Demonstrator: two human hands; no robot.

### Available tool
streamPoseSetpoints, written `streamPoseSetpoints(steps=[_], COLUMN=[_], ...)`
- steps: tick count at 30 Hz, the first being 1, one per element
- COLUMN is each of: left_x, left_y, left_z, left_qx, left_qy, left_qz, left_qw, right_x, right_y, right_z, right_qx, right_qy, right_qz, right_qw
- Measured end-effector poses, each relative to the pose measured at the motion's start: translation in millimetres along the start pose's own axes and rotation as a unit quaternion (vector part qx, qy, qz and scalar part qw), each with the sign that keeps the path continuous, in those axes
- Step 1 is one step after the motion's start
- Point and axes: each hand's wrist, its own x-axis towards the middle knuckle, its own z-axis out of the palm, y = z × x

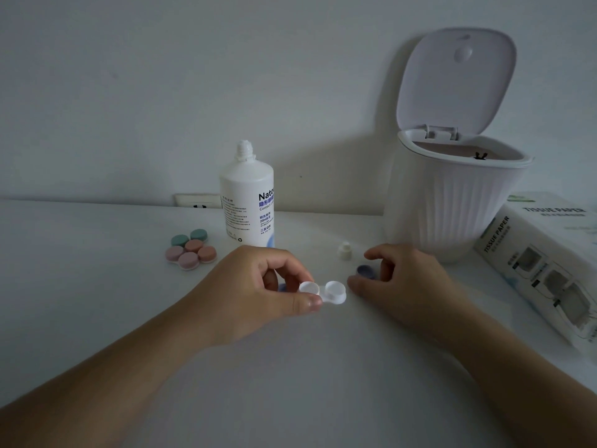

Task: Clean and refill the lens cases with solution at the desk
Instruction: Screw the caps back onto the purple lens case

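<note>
My left hand pinches an open white lens case by its left well, thumb in front and fingers behind, just above the white desk. A blue cap peeks out behind the left fingers. My right hand curls its fingers round a dark blue cap lying on the desk right of the case. The uncapped solution bottle stands upright behind my left hand. Its small white cap sits on the desk between bottle and bin.
Three closed lens cases with green, orange and pink caps lie in a cluster at the left of the bottle. A ribbed white bin with its lid up stands back right. A tissue paper pack lies along the right edge.
</note>
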Motion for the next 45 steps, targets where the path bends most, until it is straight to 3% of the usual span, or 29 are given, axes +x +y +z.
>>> streamPoseSetpoints(steps=[8,12,17,24,34,39,45], left_x=[0.6,0.4,0.5,0.2,0.6,0.5,0.6], left_y=[-0.1,0.8,0.2,-1.0,-0.3,-0.5,0.7], left_z=[0.1,0.5,1.9,1.6,0.6,0.4,1.0], left_qx=[0.010,0.020,0.043,0.047,-0.002,-0.006,-0.016], left_qy=[0.011,0.013,0.024,0.050,0.059,0.054,0.050], left_qz=[-0.007,-0.001,-0.004,-0.002,-0.010,-0.009,-0.004], left_qw=[1.000,1.000,0.999,0.998,0.998,0.999,0.999], right_x=[4.4,-2.1,-12.9,-19.6,-24.3,-25.8,-26.4], right_y=[-3.6,-7.4,-22.0,-29.4,-33.6,-34.6,-33.9], right_z=[-0.5,-6.7,-12.8,-16.5,-12.3,-16.3,-17.3], right_qx=[-0.001,0.142,0.312,0.407,0.409,0.340,0.319], right_qy=[0.024,0.045,-0.008,-0.029,-0.112,-0.103,-0.099], right_qz=[-0.025,-0.024,-0.037,-0.061,-0.095,-0.120,-0.136], right_qw=[0.999,0.989,0.949,0.911,0.901,0.927,0.933])
